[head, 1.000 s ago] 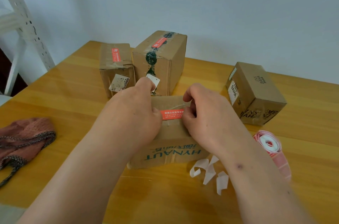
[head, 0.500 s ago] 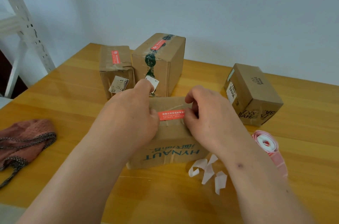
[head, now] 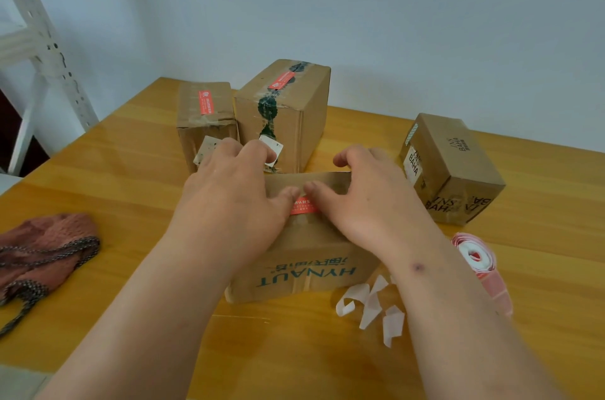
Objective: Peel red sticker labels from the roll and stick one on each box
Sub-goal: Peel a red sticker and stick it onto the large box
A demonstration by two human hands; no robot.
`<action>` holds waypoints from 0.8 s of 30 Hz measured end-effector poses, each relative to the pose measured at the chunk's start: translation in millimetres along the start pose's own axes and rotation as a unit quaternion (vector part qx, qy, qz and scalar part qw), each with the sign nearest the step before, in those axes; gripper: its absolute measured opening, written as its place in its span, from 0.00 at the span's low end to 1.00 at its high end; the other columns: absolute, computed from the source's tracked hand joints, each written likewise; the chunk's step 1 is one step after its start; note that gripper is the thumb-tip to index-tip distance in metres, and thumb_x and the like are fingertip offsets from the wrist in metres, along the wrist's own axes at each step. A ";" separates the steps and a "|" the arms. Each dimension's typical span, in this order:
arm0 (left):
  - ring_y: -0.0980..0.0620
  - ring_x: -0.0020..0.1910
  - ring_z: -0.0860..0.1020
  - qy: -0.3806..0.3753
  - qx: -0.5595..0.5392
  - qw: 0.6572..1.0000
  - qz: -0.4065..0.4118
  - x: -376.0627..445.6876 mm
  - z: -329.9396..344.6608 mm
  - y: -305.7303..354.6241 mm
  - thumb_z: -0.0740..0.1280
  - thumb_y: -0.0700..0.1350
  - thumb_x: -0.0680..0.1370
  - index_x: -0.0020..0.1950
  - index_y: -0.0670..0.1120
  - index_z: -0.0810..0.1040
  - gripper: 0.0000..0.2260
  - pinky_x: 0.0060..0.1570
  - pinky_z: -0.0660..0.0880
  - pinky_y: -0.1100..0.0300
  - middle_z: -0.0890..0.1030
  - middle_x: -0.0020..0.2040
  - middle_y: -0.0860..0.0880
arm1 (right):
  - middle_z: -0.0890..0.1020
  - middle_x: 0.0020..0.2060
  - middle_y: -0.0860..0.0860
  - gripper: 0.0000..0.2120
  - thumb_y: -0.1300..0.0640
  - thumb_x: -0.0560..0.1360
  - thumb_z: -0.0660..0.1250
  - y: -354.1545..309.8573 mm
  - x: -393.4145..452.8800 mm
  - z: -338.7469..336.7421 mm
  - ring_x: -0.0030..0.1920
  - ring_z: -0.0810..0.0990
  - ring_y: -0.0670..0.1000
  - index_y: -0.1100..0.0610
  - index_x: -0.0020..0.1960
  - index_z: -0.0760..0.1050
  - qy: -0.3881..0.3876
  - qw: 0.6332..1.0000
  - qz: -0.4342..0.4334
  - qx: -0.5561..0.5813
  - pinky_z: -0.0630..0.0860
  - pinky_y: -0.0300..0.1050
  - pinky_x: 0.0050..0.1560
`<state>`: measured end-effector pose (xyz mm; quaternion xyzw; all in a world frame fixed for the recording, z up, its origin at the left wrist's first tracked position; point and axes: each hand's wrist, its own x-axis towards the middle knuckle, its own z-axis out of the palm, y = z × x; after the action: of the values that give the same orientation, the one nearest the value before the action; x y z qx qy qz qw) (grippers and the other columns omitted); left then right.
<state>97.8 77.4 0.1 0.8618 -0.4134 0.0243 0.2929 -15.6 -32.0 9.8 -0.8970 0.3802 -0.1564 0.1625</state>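
A flat cardboard box (head: 304, 268) printed HYNAUT lies at the table's middle with a red sticker label (head: 302, 207) on its top. My left hand (head: 232, 193) and my right hand (head: 363, 193) both rest on the box top, thumbs pressing the label from either side, fingers reaching over the far edge. The red label roll (head: 478, 260) lies on the table to the right of my right forearm. Two boxes at the back, a small one (head: 206, 115) and a tall one (head: 284, 111), each carry a red label. The box at the right (head: 451, 167) shows none.
Curled white backing strips (head: 370, 304) lie beside the near box. A brown knitted pouch with a chain (head: 42, 255) sits at the left. A white metal shelf frame (head: 42, 49) stands beyond the table's left edge, with a pale wall behind.
Both hands have spread flat over the box top and their thumbs have slid inward onto the label, which now shows only in part between them.
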 end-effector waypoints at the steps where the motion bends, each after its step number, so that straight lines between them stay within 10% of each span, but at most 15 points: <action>1: 0.50 0.58 0.72 -0.005 0.004 1.000 -0.004 0.9 -0.2 0.0 0.68 0.57 0.74 0.65 0.55 0.70 0.21 0.57 0.71 0.55 0.70 0.59 0.52 | 0.72 0.54 0.46 0.23 0.36 0.72 0.62 0.0 1.6 0.9 0.55 0.73 0.50 0.47 0.61 0.69 -0.010 1.000 0.006 -0.003 0.74 0.52 0.56; 16: 0.57 0.47 0.72 -0.036 -0.084 0.996 -0.008 -1.8 -8.1 -10.7 0.69 0.42 0.73 0.63 0.57 0.73 0.20 0.48 0.71 0.62 0.71 0.51 0.57 | 0.71 0.57 0.43 0.20 0.42 0.75 0.62 9.9 -4.2 -1.6 0.55 0.72 0.46 0.46 0.65 0.67 -0.017 0.999 -0.013 0.036 0.72 0.43 0.51; 21: 0.56 0.52 0.73 -0.053 -0.104 0.993 -0.013 -10.2 -8.0 -9.6 0.72 0.47 0.71 0.60 0.60 0.73 0.19 0.61 0.70 0.45 0.72 0.51 0.60 | 0.66 0.53 0.40 0.26 0.37 0.70 0.65 9.0 -11.4 1.0 0.55 0.70 0.45 0.44 0.65 0.66 -0.040 0.998 -0.011 0.053 0.72 0.44 0.52; 24: 0.60 0.50 0.72 -0.063 -0.151 0.986 -0.015 -10.1 -10.0 -16.4 0.68 0.37 0.73 0.60 0.59 0.74 0.21 0.55 0.73 0.56 0.73 0.51 0.59 | 0.67 0.54 0.40 0.21 0.45 0.74 0.63 14.0 -12.5 -3.7 0.55 0.70 0.44 0.44 0.66 0.66 -0.042 0.996 -0.002 0.081 0.67 0.40 0.48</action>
<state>105.1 97.7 -2.4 0.8136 -0.4166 -0.0975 0.3936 -34.2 -32.7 5.4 -0.8872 0.3578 -0.1492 0.2502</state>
